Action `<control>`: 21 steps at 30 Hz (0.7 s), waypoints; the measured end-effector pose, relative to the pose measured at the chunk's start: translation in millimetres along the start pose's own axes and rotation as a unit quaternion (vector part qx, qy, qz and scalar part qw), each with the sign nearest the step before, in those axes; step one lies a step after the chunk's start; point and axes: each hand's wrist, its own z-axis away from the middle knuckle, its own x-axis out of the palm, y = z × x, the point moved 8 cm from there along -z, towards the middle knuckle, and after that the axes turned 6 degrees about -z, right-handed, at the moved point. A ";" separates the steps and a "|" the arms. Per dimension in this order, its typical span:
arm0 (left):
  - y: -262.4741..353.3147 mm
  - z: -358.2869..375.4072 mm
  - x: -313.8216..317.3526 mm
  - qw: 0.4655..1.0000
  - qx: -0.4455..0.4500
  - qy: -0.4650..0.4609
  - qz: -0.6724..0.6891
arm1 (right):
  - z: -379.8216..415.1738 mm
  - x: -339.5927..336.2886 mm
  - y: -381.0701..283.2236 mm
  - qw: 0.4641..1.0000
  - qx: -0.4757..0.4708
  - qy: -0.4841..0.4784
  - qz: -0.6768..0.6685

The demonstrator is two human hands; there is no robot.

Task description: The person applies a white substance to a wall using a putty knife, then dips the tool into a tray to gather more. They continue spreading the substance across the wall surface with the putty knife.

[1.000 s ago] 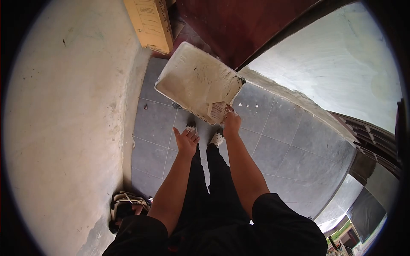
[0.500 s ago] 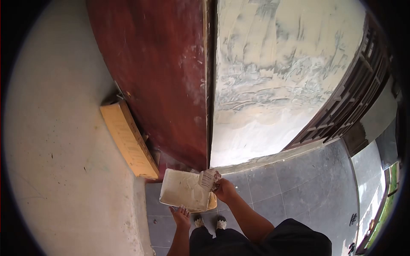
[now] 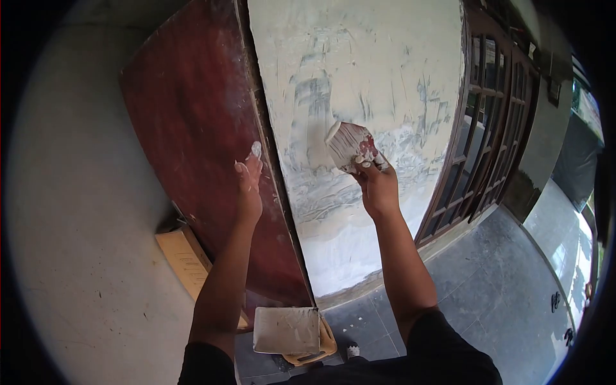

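Before the streaked wall [image 3: 385,77], right hand [image 3: 377,186] grips the scraper [image 3: 347,142] low, presumably leaving its broad edge free; left hand [image 3: 249,179] uncurled, seemingly holding nothing

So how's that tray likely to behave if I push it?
The tray might tip if pushed left in the view, since the tan stand under it shows only past its right and lower edges. It's probably stiff, as its rim looks straight. Its surface looks smeared, so it could be slippery to grip.
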 end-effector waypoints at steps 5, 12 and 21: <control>16.4 -71.6 11.1 0.995 0.092 0.027 -0.008 | -38.6 67.2 -68.4 0.894 -0.205 -0.090 0.388; -13.1 -81.6 1.0 0.993 0.077 0.085 0.007 | -57.0 108.2 -46.3 0.482 -0.564 -0.196 0.642; -11.1 -83.8 -1.8 0.997 0.023 0.050 0.050 | -40.9 76.2 30.6 0.406 -0.540 -0.258 0.691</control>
